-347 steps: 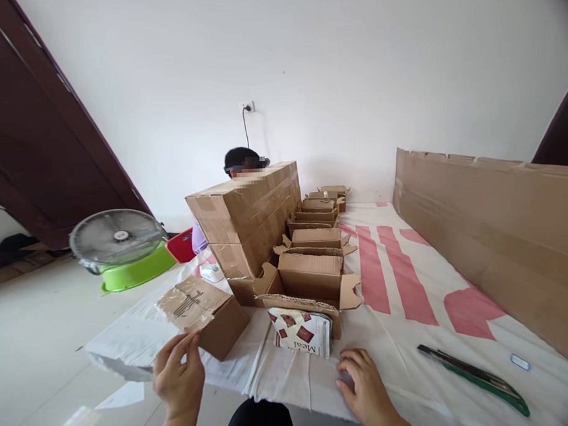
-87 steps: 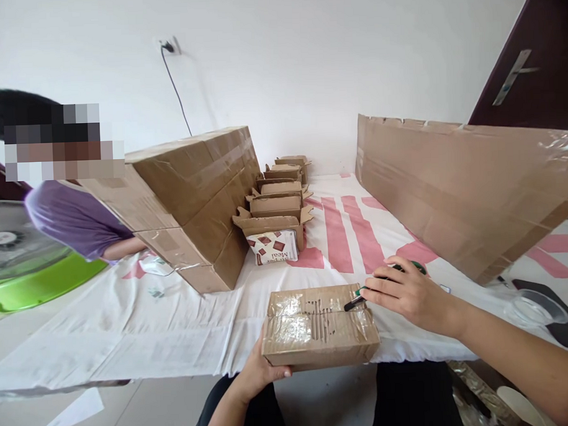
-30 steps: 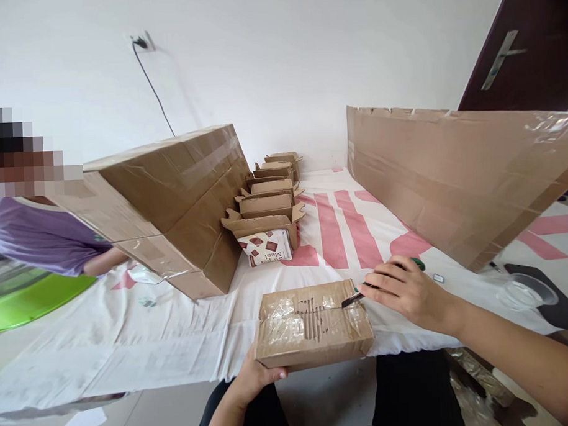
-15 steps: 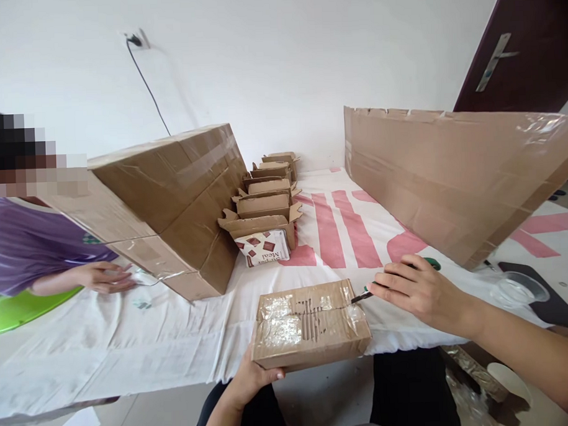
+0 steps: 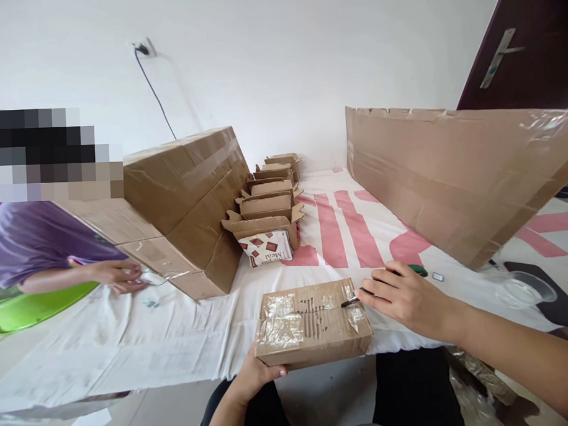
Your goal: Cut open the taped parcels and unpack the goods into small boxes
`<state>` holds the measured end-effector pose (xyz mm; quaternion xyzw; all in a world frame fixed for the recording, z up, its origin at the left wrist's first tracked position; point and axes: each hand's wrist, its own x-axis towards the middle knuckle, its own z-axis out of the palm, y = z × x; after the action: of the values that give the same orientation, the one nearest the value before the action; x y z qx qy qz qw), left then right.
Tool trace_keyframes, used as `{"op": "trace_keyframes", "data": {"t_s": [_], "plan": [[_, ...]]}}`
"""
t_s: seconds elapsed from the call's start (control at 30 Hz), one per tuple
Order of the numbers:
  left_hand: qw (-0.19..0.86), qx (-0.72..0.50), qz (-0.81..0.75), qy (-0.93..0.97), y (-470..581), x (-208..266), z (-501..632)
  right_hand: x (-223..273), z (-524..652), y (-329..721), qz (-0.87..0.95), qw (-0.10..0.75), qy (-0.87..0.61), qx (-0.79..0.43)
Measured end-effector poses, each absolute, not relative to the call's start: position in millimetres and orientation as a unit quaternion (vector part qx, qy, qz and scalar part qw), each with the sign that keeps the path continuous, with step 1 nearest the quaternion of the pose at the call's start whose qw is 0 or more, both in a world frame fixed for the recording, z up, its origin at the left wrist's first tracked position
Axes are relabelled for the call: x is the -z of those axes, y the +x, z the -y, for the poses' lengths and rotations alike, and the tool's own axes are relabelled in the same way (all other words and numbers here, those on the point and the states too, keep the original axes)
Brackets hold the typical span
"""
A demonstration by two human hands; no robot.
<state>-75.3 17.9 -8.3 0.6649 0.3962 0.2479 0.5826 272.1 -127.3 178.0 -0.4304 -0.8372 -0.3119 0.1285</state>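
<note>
Taped brown cardboard box [image 5: 311,327] is now shifted rightward and held by the left hand [image 5: 256,374]. Green-handled dark-bladed knife [image 5: 418,270], earlier laid on pink-patched white cloth [image 5: 176,341], is gripped in the right hand [image 5: 403,299], tip brought to the box top.

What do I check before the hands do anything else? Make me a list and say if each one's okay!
1. Left hand steadies the taped box: ok, it grips the near left corner.
2. Right hand has the cutter: ok, fingers curled around it.
3. Left hand away from the blade: ok, the blade is at the box's right end.
4. Other person's hand away from the blade: ok, it's far left by the stacked boxes.
5. Blade tip touching the box: cannot tell.
6. What's inside the box: cannot tell, the top is closed.
</note>
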Motion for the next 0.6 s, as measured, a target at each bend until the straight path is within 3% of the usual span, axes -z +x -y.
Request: {"op": "trace_keyframes", "data": {"t_s": [0.6], "plan": [[0.588,-0.248,-0.389,0.664,-74.3,7.3,-15.2,-186.9,140.4,290.7,0.845,0.118,-0.443,0.276]]}}
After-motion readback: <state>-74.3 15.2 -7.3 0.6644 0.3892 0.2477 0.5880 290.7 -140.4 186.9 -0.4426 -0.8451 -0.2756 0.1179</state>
